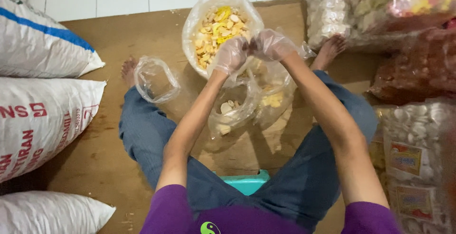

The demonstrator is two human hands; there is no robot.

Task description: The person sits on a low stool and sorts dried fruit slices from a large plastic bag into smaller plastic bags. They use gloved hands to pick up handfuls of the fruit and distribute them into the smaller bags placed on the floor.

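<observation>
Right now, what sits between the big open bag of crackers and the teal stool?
In the head view, between the big cracker bag and the teal stool hang small clear bags holding a few crackers, below the gloved left hand and right hand.

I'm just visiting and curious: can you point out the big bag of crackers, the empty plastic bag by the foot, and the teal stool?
big bag of crackers (219,27), head view, on the crackers inside.
empty plastic bag (156,79), head view, on its crumpled middle.
teal stool (248,181), head view, on the front edge between the legs.
</observation>
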